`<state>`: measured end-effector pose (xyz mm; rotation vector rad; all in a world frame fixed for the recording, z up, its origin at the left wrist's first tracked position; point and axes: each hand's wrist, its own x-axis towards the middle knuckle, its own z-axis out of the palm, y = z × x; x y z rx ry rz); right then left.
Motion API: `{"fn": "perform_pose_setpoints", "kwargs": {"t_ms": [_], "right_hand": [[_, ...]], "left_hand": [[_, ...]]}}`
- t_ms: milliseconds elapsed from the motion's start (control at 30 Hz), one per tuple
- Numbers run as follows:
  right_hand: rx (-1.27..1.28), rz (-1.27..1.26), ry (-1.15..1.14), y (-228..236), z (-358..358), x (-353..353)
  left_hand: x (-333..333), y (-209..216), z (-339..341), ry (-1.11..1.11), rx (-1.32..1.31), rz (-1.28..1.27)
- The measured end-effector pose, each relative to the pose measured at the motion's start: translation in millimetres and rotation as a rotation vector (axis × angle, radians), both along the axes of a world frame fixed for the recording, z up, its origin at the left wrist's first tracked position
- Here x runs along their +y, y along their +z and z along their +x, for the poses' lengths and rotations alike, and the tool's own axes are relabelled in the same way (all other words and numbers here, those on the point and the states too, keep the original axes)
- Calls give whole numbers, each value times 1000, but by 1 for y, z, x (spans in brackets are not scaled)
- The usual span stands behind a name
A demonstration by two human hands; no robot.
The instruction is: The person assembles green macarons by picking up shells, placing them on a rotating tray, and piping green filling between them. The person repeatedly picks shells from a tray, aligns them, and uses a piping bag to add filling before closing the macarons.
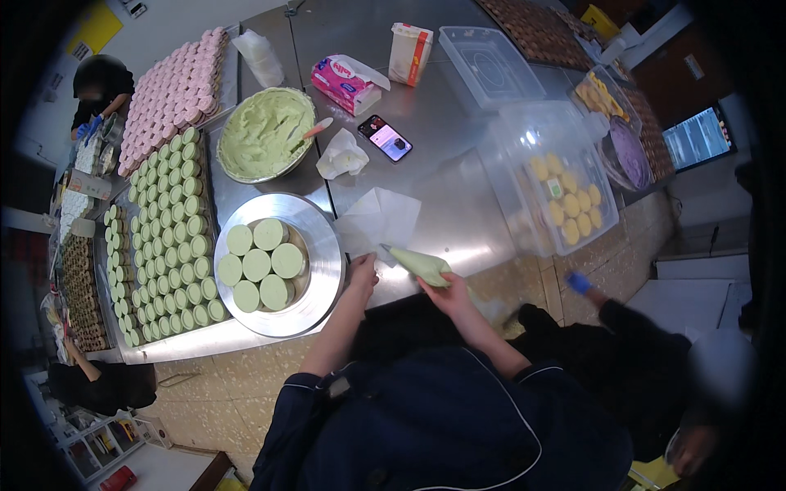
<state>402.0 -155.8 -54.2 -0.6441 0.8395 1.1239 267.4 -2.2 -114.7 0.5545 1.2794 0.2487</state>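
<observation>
Fingers of the right hand clamp the piping bag, right of the turntable; whether the left hand grips anything, I cannot tell. Overtight squeezing could spurt onto the worktop.

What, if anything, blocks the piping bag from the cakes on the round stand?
Nothing visible blocks the piping bag; the left hand is beside its direct path, near the right edge of the round metal stand.
</observation>
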Motion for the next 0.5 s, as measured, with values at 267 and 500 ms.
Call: {"fn": "perform_pose_setpoints", "kwargs": {"t_ms": [267, 500], "right_hand": [[-12, -5, -28, -2, 1, -4], [-227, 64, 122, -6, -2, 0]], "left_hand": [[-5, 6, 10, 297, -408, -103], [-17, 4, 20, 440, -369, -110]]}}
